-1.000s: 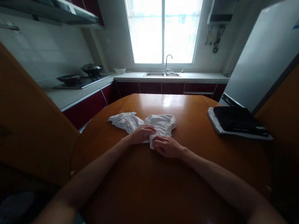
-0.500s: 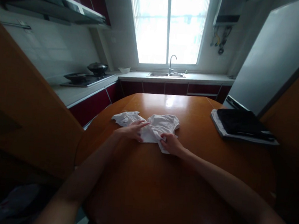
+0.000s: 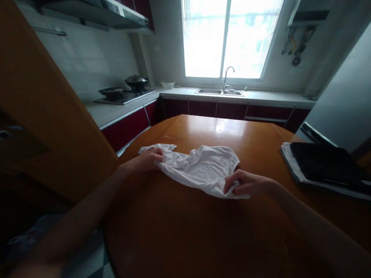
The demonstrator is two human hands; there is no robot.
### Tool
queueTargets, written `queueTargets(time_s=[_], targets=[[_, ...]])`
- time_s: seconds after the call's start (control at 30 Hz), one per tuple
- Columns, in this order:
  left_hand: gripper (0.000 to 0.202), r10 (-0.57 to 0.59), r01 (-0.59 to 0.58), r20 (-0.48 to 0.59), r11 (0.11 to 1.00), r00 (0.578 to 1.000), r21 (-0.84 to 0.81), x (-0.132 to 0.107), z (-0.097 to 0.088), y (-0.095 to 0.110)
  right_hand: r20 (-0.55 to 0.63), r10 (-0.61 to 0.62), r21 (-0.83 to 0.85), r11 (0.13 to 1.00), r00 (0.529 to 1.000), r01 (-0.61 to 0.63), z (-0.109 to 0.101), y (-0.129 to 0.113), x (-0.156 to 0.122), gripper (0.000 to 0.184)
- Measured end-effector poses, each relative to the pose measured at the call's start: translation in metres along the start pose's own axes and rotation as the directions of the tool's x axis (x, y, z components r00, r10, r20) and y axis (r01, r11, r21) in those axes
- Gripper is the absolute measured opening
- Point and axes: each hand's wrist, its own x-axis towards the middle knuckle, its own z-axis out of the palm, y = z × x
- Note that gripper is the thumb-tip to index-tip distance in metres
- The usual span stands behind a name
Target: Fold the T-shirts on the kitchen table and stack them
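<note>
A rumpled white garment (image 3: 199, 168), its exact kind unclear from the folds, stretches sideways across the wooden table (image 3: 189, 239). At its left end my left hand (image 3: 149, 158) is closed on the near edge of the cloth. My right hand (image 3: 242, 182) pinches the near right corner, with a small flap of fabric poking out below the fingers. Between the two hands the near edge hangs in a shallow curve. Part of the cloth lies bunched behind my left hand.
Folded black clothing (image 3: 332, 167) lies on a pale folded stack (image 3: 289, 161) at the table's right. Beyond the table are a counter with a sink (image 3: 209, 91) and a stove with pans (image 3: 111, 92). A fridge (image 3: 355, 84) stands at right.
My hands have moved apart, the left one leftward and the right one rightward, drawing the white garment wider. My left hand went from spread fingers to a grip. The view has swung left.
</note>
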Motion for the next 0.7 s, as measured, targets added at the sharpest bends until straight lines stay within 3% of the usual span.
queueTargets(time_s=[0.13,0.2,0.3,0.33,0.4,0.47,0.5,0.53,0.57,0.6,0.63,0.67,0.7], targets=[[0.010,0.025,-0.027,0.050,0.999,0.998,0.034,-0.019,-0.014,-0.010,0.008,0.012,0.072,0.997,1.000,-0.012,-0.012,0.002,-0.017,0.038],[0.011,0.058,-0.051,0.194,0.998,0.979,-0.041,-0.024,-0.025,-0.016,0.040,0.042,0.111,0.993,0.998,-0.047,-0.011,-0.001,-0.020,0.036],[0.022,0.021,0.037,0.370,0.988,0.929,-0.149,-0.013,-0.051,-0.031,0.098,0.114,0.185,0.974,0.989,-0.130,-0.010,-0.011,-0.014,0.028],[0.026,-0.019,0.078,0.362,0.986,0.932,-0.149,-0.002,-0.063,-0.037,0.087,0.135,0.223,0.963,0.987,-0.152,-0.014,-0.015,-0.009,0.027],[0.034,-0.094,0.125,0.235,0.985,0.968,-0.122,0.030,-0.090,-0.049,-0.025,0.166,0.318,0.936,0.986,-0.150,-0.031,-0.024,0.008,0.027],[0.034,-0.194,0.191,-0.017,0.976,0.981,-0.108,0.075,-0.118,-0.057,-0.281,0.175,0.409,0.911,0.944,-0.047,-0.064,-0.032,0.030,0.028],[0.031,-0.247,0.229,-0.181,0.967,0.952,-0.112,0.099,-0.129,-0.058,-0.456,0.149,0.428,0.901,0.877,0.070,-0.084,-0.035,0.041,0.026],[0.026,-0.287,0.258,-0.333,0.958,0.898,-0.129,0.125,-0.138,-0.056,-0.630,0.126,0.419,0.886,0.767,0.199,-0.107,-0.037,0.051,0.021],[0.025,-0.310,0.271,-0.459,0.951,0.833,-0.149,0.149,-0.145,-0.051,-0.780,0.125,0.386,0.867,0.613,0.315,-0.129,-0.037,0.058,0.015],[0.033,-0.315,0.269,-0.555,0.949,0.769,-0.166,0.172,-0.147,-0.043,-0.894,0.150,0.331,0.856,0.422,0.397,-0.149,-0.036,0.061,0.009],[0.051,-0.312,0.251,-0.659,0.949,0.684,-0.189,0.192,-0.145,-0.032,-0.952,0.192,0.281,0.859,0.240,0.427,-0.167,-0.032,0.061,0.006],[0.068,-0.293,0.218,-0.722,0.956,0.627,-0.198,0.209,-0.139,-0.018,-0.964,0.220,0.263,0.867,0.148,0.424,-0.181,-0.025,0.056,0.007],[0.074,-0.258,0.177,-0.757,0.966,0.601,-0.188,0.222,-0.128,-0.003,-0.964,0.257,0.260,0.879,0.062,0.400,-0.191,-0.017,0.049,0.009]])
